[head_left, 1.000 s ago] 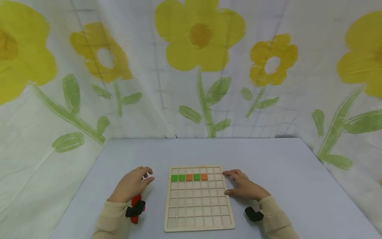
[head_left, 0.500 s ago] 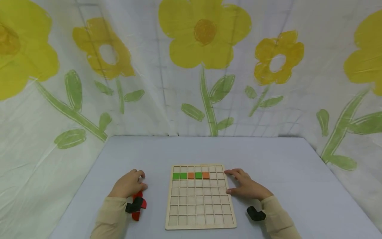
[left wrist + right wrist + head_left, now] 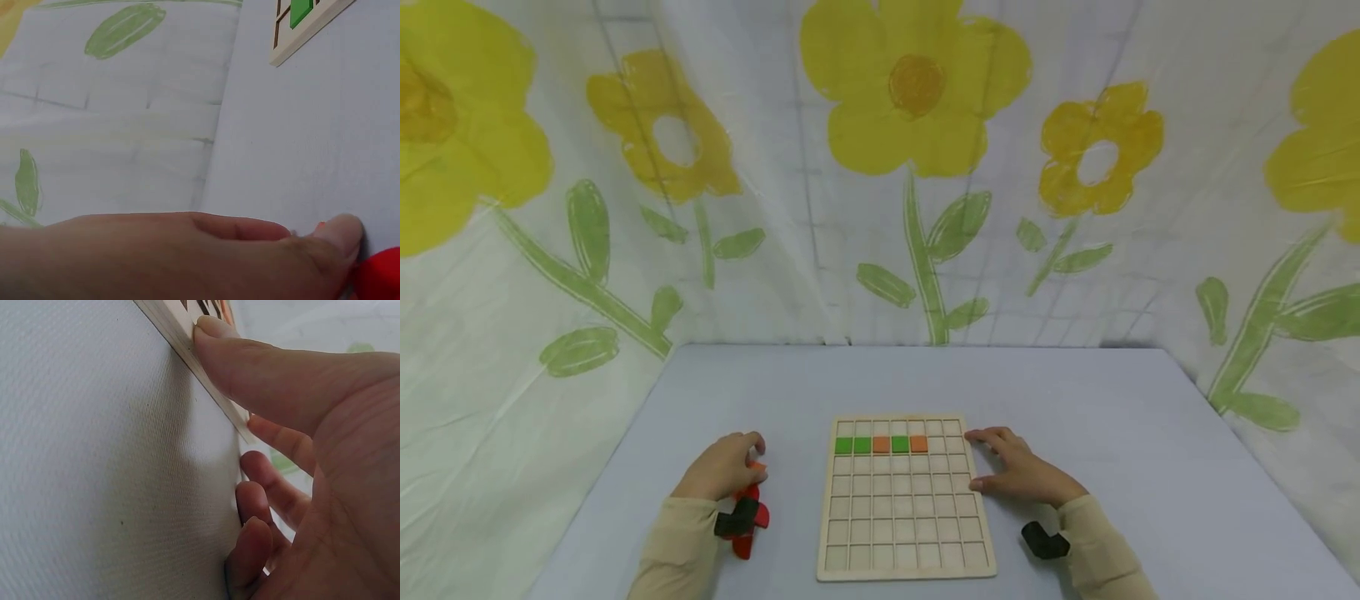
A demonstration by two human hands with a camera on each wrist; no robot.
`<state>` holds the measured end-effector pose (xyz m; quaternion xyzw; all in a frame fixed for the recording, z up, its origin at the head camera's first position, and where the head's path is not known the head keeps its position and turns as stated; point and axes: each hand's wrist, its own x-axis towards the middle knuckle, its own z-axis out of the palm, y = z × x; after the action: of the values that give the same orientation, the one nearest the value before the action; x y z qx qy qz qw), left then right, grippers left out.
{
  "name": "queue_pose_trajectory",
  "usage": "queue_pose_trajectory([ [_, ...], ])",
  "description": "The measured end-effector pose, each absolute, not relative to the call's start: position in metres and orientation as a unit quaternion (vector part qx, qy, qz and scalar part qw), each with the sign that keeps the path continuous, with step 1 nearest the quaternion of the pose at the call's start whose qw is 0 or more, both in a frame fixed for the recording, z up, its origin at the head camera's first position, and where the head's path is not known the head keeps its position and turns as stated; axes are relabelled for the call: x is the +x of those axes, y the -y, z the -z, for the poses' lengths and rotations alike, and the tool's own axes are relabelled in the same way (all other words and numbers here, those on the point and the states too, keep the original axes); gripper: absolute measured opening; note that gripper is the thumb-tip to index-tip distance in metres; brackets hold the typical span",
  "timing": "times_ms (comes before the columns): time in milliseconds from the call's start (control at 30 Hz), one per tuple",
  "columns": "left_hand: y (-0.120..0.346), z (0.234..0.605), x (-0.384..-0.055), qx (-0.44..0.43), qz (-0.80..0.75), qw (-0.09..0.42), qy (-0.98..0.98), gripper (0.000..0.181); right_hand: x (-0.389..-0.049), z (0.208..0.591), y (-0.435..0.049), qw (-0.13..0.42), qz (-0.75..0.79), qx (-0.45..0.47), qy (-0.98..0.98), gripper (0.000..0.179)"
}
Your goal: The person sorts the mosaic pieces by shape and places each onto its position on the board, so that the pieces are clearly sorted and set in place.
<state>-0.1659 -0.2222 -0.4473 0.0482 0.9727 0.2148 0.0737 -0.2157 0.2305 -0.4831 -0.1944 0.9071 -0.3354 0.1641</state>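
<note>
A wooden grid board lies between the hands. Green tiles and orange tiles sit side by side in its second row from the far edge. Left of the board, the left hand pinches an orange tile between thumb and forefinger; only a sliver of it shows in the left wrist view. Rounded red pieces lie under that wrist, partly hidden. At the board's right edge, the right hand rests with thumb on the wooden rim and fingers spread along the side.
Everything lies on a pale table. Behind it hangs a white curtain painted with yellow flowers. Each wrist wears a black camera mount, the left mount overlapping the red pieces in the head view.
The left hand has moved down and slightly left to the pieces beside it, and an orange tile now shows at its fingertips. The right hand stays at the board's edge.
</note>
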Motion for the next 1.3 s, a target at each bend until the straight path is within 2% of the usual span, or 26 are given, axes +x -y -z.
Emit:
queue_pose_trajectory([
  [233, 0.221, 0.445, -0.165, 0.067, -0.214, 0.062, -0.973, 0.020, -0.214, 0.482, -0.231, 0.158, 0.336, -0.202, -0.906, 0.075],
  [400, 0.213, 0.438, -0.163, 0.085, -0.221, 0.029, -0.971, 0.019, -0.212, 0.481, -0.231, 0.169, 0.344, -0.196, -0.903, 0.073],
  [667, 0.156, 0.436, -0.169, 0.175, -0.226, -0.048, -0.957, 0.018, -0.211, 0.480, -0.231, 0.165, 0.346, -0.207, -0.900, 0.072],
  [933, 0.104, 0.437, -0.193, 0.271, -0.233, -0.058, -0.932, 0.016, -0.213, 0.480, -0.231, 0.160, 0.341, -0.211, -0.902, 0.073],
  [1300, 0.054, 0.447, -0.222, 0.335, -0.225, -0.039, -0.914, 0.021, -0.216, 0.485, -0.235, 0.159, 0.339, -0.204, -0.905, 0.073],
])
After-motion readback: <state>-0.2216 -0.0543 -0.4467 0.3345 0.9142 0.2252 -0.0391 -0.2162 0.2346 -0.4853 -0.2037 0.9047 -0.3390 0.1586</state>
